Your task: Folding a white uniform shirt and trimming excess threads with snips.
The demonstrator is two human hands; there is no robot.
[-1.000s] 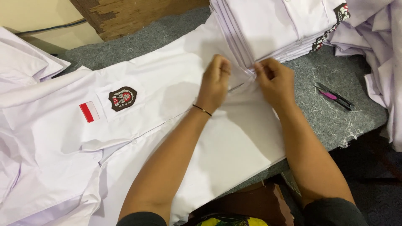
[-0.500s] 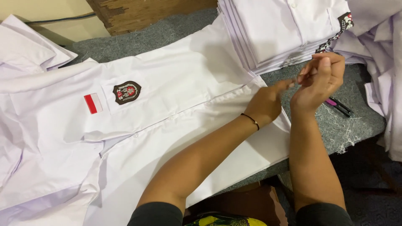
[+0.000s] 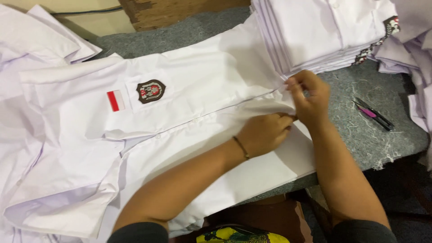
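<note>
Both hands, left hand (image 3: 265, 132) and right hand (image 3: 308, 96), pinch closed on the white shirt (image 3: 202, 117) front edge lying flat mid-table; uneven tugging could wrinkle its placket or nudge the folded stack (image 3: 324, 31) beyond.

A stack of folded white shirts (image 3: 324, 31) sits far right; pink-handled snips (image 3: 372, 114) lie right on grey felt (image 3: 355, 130).

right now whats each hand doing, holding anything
Left hand: closed, pinching the front edge of the white shirt near its hem.
Right hand: closed, gripping the same shirt edge just above.
</note>
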